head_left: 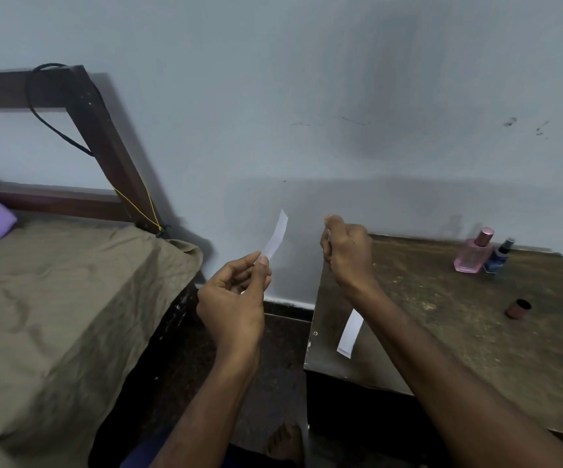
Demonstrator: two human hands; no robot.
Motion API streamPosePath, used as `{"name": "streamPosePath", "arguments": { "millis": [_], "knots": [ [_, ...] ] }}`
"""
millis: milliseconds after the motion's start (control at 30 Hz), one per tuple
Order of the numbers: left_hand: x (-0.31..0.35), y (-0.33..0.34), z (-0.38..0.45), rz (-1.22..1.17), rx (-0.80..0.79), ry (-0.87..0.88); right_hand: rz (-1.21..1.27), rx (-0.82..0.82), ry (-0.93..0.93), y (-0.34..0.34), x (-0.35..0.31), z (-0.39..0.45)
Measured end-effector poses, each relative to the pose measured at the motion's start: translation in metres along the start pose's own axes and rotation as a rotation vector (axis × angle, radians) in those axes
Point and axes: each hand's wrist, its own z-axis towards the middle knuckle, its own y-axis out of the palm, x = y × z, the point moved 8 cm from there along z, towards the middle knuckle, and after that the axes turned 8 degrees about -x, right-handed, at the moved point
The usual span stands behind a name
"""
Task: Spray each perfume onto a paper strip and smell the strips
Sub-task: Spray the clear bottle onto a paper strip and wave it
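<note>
My left hand [236, 295] pinches the lower end of a white paper strip [276, 235] between thumb and forefinger, and the strip stands up and leans right. My right hand [346, 253] is raised beside it, curled around a small perfume bottle that the fingers almost fully hide, with the forefinger on top. A gap of about a hand's width separates the strip from that hand. A second paper strip [350, 336] lies flat near the left edge of the wooden table [476, 349]. A pink perfume bottle [473, 254] and a small blue one [500, 256] stand at the table's back.
A loose brown cap [518, 309] lies on its side on the table's right part. A bed [54, 298] with an olive sheet and a dark wooden frame fills the left. Dark floor runs between bed and table, with my bare foot [285, 444] on it.
</note>
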Motion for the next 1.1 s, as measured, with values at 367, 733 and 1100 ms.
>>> {"name": "streamPosePath", "arguments": {
  "millis": [367,733,1100],
  "knots": [
    [0.001,0.000,-0.001,0.000,-0.003,0.007,0.114,-0.019,0.045,-0.003,0.001,0.005],
    [0.000,0.001,0.001,-0.013,-0.005,0.016,0.114,-0.014,-0.062,-0.011,-0.012,-0.007],
    [-0.002,-0.003,0.005,-0.002,0.016,0.020,0.006,-0.008,-0.043,-0.018,-0.004,-0.007]
  ]
}}
